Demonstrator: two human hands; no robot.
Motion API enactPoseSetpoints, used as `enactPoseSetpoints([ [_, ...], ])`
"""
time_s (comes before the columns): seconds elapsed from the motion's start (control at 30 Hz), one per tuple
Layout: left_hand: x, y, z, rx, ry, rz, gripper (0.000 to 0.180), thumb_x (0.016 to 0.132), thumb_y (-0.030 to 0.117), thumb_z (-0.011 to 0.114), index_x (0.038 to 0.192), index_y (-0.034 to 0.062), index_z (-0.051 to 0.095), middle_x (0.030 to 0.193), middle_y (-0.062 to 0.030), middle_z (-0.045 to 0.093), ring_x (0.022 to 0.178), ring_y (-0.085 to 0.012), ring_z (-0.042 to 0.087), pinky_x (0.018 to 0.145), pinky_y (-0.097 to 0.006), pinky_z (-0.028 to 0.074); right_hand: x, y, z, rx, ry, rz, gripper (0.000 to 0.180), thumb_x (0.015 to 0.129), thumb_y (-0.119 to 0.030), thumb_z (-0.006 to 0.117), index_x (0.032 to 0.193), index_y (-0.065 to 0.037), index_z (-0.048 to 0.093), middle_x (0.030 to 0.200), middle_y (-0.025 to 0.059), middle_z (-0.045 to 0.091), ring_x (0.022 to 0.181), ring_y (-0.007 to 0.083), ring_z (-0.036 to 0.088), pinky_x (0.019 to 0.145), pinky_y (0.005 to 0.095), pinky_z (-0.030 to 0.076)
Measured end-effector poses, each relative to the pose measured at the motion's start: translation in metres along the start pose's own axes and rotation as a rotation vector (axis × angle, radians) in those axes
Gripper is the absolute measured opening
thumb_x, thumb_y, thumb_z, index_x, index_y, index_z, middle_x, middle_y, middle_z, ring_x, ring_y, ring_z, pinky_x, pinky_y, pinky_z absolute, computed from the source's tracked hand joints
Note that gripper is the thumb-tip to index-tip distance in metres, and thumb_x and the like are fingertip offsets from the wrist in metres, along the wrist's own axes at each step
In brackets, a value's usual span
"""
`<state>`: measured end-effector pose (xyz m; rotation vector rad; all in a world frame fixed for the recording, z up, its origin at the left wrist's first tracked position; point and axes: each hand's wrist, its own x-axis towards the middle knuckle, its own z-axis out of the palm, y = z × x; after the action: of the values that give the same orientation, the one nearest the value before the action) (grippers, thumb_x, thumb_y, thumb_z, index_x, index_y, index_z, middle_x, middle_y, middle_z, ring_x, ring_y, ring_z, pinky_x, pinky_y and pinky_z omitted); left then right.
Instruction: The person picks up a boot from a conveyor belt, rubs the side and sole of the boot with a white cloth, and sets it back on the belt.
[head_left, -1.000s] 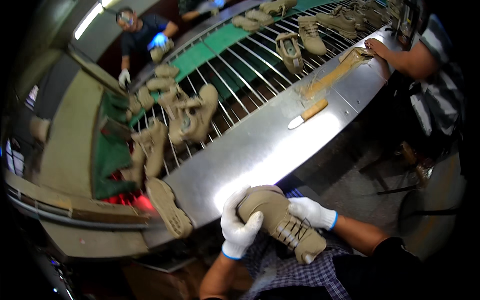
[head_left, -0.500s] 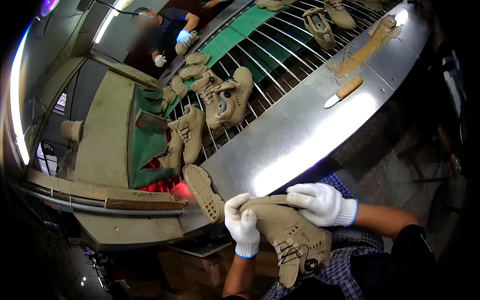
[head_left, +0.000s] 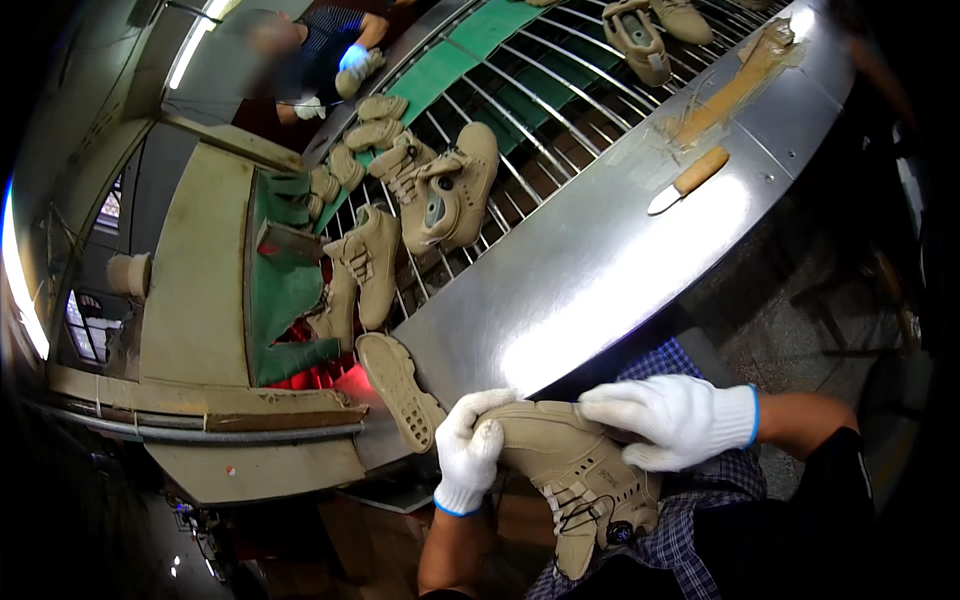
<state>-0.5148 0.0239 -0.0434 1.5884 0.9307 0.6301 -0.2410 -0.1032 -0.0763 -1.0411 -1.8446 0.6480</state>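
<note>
Turned side-up since earlier: beige lace-up shoe [head_left: 570, 455]. I see left hand [head_left: 468, 455] gripping its toe, right hand [head_left: 675, 422] half-open against its underside.

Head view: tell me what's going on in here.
The person's white-gloved left hand grips the toe of a tan lace-up shoe; the right hand, partly open, is at its sole-side edge. A loose tan sole lies near the left hand, at the end of the metal bench. A knife lies farther right on that bench.

Glare streaks a metal counter [head_left: 600, 270] as a tube lamp [head_left: 193, 52] glows far left; black vignetting rings the bent view.
</note>
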Motion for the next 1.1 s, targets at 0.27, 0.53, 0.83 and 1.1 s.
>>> enactPoseSetpoints([
  [0.27, 0.009, -0.008, 0.004, -0.146, -0.055, -0.06, 0.059, 0.096, 0.04, 0.076, 0.124, -0.0109, 0.066, 0.116, -0.0226, 0.076, 0.107, -0.0263, 0.073, 0.099, -0.039, 0.058, 0.013, 0.061, 0.039, -0.011, 0.216, -0.024, 0.055, 0.084, 0.0, 0.066, 0.138, 0.004, 0.06, 0.096, 0.0161, 0.075, 0.074, 0.0303, 0.074, 0.064, 0.0388, 0.062],
  [0.53, 0.001, -0.019, 0.002, -0.176, -0.042, -0.015, 0.07, 0.091, 0.051, 0.08, 0.12, -0.0119, 0.066, 0.113, -0.0252, 0.076, 0.101, -0.0289, 0.075, 0.093, -0.04, 0.061, 0.001, 0.028, 0.026, -0.032, 0.029, -0.078, 0.067, 0.078, -0.004, 0.071, 0.143, 0.006, 0.056, 0.085, 0.0124, 0.071, 0.066, 0.0278, 0.071, 0.056, 0.0371, 0.059],
  [0.83, -0.013, -0.019, 0.013, -0.113, 0.074, 0.084, 0.051, 0.096, 0.04, 0.066, 0.106, -0.01, 0.066, 0.098, -0.0263, 0.076, 0.09, -0.0327, 0.076, 0.086, -0.041, 0.062, -0.012, 0.002, 0.028, -0.007, 0.023, -0.148, 0.075, 0.073, -0.001, 0.073, 0.146, 0.005, 0.052, 0.107, 0.0205, 0.069, 0.067, 0.029, 0.068, 0.056, 0.0376, 0.058],
  [1.1, 0.014, 0.019, 0.041, -0.145, 0.002, 0.175, 0.036, 0.097, 0.016, 0.049, 0.107, -0.0094, 0.072, 0.104, -0.0212, 0.076, 0.095, -0.0253, 0.072, 0.091, -0.037, 0.058, 0.029, -0.019, -0.002, -0.07, -0.105, 0.056, 0.075, 0.093, -0.05, 0.076, 0.151, -0.009, 0.053, 0.122, 0.0206, 0.069, 0.09, 0.0362, 0.075, 0.076, 0.0399, 0.063],
])
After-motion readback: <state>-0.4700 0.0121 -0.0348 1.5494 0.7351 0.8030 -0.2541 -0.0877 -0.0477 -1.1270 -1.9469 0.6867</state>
